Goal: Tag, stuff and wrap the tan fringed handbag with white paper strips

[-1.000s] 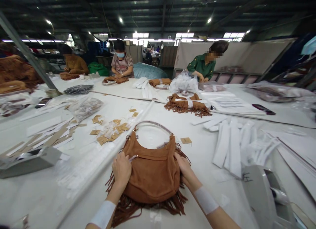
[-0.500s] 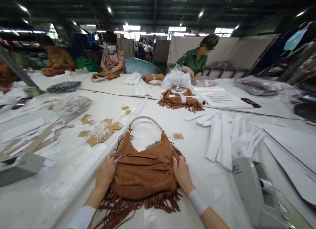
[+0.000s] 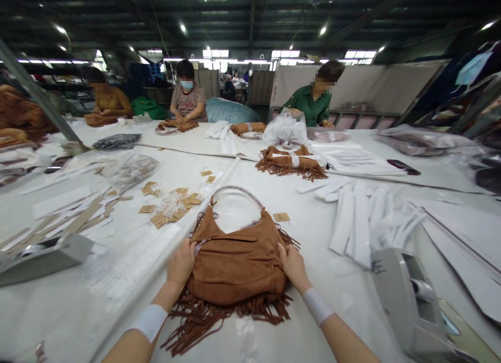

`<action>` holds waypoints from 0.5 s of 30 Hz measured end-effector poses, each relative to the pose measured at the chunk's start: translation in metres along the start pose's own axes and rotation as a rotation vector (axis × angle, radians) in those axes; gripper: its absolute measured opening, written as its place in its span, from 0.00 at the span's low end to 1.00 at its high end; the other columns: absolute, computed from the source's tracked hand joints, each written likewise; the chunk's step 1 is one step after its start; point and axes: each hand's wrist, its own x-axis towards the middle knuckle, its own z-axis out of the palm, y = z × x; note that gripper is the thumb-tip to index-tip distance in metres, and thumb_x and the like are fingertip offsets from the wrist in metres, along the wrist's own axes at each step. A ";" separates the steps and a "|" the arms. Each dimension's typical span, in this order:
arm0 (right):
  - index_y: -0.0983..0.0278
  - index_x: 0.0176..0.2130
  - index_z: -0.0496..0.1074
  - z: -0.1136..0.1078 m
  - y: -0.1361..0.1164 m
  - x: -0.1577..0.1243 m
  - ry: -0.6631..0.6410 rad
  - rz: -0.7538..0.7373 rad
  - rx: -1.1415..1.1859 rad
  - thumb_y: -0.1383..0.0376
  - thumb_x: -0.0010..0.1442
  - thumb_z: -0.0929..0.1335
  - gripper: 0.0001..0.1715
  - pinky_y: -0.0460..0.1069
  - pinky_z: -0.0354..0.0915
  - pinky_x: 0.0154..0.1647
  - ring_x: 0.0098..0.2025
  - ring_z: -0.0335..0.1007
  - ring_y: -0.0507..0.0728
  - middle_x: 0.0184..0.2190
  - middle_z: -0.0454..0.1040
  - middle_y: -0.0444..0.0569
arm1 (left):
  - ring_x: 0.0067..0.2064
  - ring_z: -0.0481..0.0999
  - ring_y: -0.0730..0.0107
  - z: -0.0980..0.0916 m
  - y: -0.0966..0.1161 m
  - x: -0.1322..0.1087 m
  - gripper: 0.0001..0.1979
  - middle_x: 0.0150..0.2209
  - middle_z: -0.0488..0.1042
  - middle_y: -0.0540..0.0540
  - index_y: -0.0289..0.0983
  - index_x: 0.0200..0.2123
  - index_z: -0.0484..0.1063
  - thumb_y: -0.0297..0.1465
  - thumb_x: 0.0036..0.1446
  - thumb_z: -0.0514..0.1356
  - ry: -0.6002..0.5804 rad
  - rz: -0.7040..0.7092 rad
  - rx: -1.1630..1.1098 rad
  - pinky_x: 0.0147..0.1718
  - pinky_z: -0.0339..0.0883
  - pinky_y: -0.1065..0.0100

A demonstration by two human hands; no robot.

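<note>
A brown suede handbag (image 3: 238,261) with a fringe along its lower edge and a wrapped loop handle lies flat on the white table (image 3: 313,217) right in front of me. My left hand (image 3: 180,262) grips the bag's left side, fingers curled over its edge beside the zipper pull. On the bag's right side my right hand (image 3: 291,264) holds the edge the same way. Both wrists wear white bands.
Tan paper tags (image 3: 172,209) lie scattered to the left, white strips (image 3: 354,222) to the right. A grey tape dispenser (image 3: 410,300) stands at the near right, another grey device (image 3: 43,258) at the left. A second fringed bag (image 3: 290,162) lies farther off. Three people work across the table.
My hands stay on the bag's two sides. The bag has been folded lower, so that more fringe shows below it. The view has shifted slightly.
</note>
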 end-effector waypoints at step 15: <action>0.61 0.32 0.66 -0.026 0.009 -0.029 0.089 -0.006 0.168 0.53 0.66 0.51 0.24 0.50 0.59 0.32 0.32 0.70 0.59 0.28 0.74 0.50 | 0.48 0.70 0.56 -0.044 0.049 -0.091 0.15 0.47 0.73 0.43 0.39 0.49 0.67 0.40 0.62 0.56 -0.124 0.786 -0.307 0.48 0.62 0.57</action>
